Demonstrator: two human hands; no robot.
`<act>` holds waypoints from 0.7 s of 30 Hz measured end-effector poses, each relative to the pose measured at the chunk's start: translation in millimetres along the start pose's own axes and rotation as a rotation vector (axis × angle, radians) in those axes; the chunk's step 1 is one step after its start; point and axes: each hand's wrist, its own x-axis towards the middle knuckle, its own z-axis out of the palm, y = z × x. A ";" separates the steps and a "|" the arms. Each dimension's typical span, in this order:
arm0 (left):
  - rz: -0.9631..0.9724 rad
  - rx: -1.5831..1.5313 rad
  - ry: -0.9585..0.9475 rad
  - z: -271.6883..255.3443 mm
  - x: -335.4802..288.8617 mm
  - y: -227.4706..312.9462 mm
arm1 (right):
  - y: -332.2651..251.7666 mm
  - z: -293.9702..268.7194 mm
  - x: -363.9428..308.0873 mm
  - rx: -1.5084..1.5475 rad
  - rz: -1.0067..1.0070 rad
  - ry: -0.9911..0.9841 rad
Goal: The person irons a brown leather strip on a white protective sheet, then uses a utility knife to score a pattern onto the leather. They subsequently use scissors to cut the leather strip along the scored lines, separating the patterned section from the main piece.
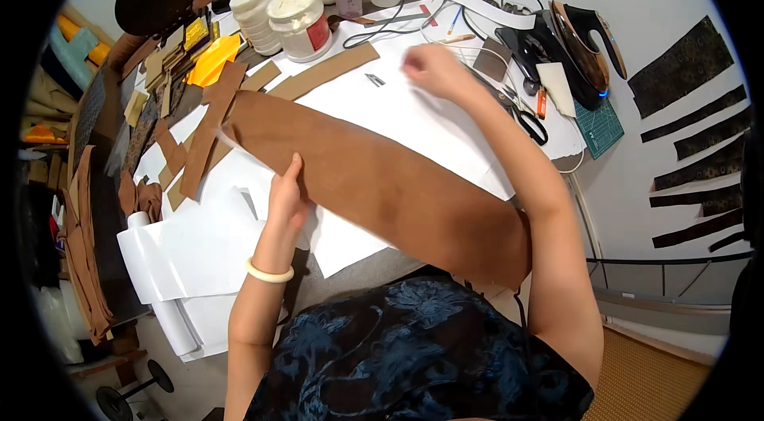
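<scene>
A long brown piece of leather (382,174) stretches from the upper left of the white-covered table down to my right forearm, its lower end bending over near my body. My left hand (288,196) grips its near edge, thumb on top and the other fingers underneath. Over the white sheet beyond the leather, my right hand (436,71) is raised, slightly blurred, with its fingers curled in. Whatever may be in those fingers is too small to make out. Small thread snips (375,80) lie on the sheet to the left of that hand.
Brown leather strips (208,138) overlap at the left, by a roll of white paper (171,317). White tubs (299,23) stand at the back. Black-handled scissors (532,125), an iron (585,51), cables and a green cutting mat (598,128) crowd the right side.
</scene>
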 end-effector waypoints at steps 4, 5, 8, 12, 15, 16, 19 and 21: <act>0.037 0.002 -0.017 -3.9 6.6 -3.5 | -7.7 64.3 52.1 -0.348 -0.030 -0.108; 0.057 0.000 0.004 -4.3 9.1 -6.6 | -1.9 64.7 56.7 -0.353 -0.097 -0.066; 0.134 -0.021 0.028 -9.4 10.8 -9.3 | 41.1 50.3 77.9 -0.340 -0.161 0.118; 0.087 -0.089 0.025 -7.2 16.8 6.8 | 89.1 -4.0 90.0 -0.500 0.018 0.042; 0.092 -0.083 0.069 -20.7 42.8 27.5 | 94.0 -44.8 68.2 -0.491 -0.109 0.323; 0.081 -0.078 0.079 -24.7 48.8 35.6 | 99.7 -68.1 61.0 -0.499 -0.098 0.416; 0.219 -0.010 0.164 -30.8 69.7 44.4 | 171.4 -184.7 23.1 -0.903 0.104 0.551; 0.400 0.238 0.433 -43.1 76.0 35.1 | 212.8 -235.3 -15.4 -1.087 0.509 0.614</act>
